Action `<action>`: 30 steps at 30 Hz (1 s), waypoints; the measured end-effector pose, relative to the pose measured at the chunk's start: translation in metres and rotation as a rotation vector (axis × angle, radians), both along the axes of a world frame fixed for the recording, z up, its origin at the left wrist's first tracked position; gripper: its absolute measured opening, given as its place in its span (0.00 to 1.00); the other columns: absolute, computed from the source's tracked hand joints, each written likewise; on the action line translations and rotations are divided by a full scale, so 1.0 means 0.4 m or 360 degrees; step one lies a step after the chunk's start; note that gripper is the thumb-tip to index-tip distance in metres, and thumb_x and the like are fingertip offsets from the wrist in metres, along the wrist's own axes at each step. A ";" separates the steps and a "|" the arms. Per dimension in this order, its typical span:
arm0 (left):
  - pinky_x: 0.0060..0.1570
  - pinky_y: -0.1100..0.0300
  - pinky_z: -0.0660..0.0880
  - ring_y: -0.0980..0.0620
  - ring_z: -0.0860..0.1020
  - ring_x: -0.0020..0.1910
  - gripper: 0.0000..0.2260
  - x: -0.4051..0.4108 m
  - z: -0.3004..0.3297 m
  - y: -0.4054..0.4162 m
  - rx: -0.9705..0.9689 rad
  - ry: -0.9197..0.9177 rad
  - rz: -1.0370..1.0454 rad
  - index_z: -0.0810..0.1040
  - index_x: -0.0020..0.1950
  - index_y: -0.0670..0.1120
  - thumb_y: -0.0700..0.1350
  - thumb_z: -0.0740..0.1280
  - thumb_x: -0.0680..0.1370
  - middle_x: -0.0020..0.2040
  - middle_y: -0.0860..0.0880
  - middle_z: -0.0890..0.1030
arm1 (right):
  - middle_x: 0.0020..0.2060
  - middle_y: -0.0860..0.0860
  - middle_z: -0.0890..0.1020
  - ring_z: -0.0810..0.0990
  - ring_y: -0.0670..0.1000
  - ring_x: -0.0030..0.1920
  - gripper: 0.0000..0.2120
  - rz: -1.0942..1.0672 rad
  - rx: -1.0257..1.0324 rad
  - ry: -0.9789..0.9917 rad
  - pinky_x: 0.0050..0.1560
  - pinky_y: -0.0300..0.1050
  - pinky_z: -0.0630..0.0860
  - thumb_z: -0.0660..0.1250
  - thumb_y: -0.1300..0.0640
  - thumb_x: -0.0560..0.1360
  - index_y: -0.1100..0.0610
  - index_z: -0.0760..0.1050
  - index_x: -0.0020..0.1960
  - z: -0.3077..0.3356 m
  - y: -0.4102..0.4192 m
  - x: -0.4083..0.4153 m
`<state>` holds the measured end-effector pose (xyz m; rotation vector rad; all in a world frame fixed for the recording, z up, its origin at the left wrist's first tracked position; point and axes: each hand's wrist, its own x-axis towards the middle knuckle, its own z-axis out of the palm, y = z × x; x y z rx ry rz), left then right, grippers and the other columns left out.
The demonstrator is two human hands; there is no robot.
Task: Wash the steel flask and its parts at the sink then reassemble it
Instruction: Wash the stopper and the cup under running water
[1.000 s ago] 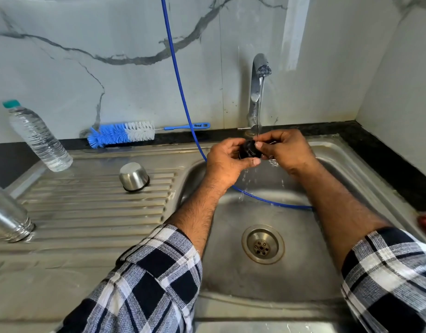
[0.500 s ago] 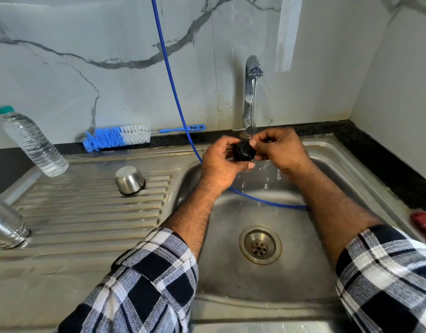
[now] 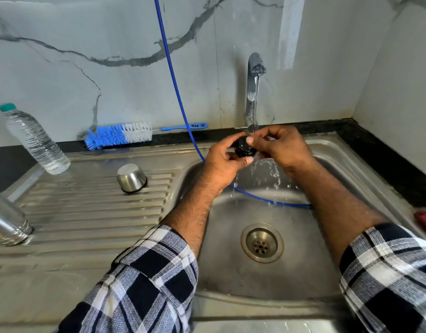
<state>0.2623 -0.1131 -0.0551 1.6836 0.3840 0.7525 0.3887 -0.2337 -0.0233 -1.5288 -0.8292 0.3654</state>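
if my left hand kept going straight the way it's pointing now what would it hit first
The left hand, gripping the small black round flask stopper, points right and slightly toward the wall. It would probably meet the right hand first, which pinches the stopper's other side under the chrome tap. Depth is uncertain.

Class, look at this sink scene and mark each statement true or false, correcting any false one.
1. Both hands hold the black stopper under running water. True: the left hand and right hand hold it below the tap.
2. The steel cup stands mouth up in the basin. False: it sits mouth down on the ribbed drainboard.
3. The bottle brush lies along the back of the counter, by the wall. True.
4. The plastic water bottle has no cap. False: it wears a green cap.
5. The blue hose runs down into the basin behind the hands. True.
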 end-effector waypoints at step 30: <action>0.57 0.56 0.83 0.52 0.87 0.55 0.23 -0.009 -0.009 0.024 0.0053 0.0055 -0.0103 0.82 0.67 0.44 0.36 0.80 0.73 0.55 0.48 0.88 | 0.45 0.51 0.85 0.80 0.45 0.39 0.04 0.0116 -0.0249 -0.0404 0.43 0.41 0.77 0.75 0.59 0.80 0.53 0.85 0.54 0.018 -0.015 0.027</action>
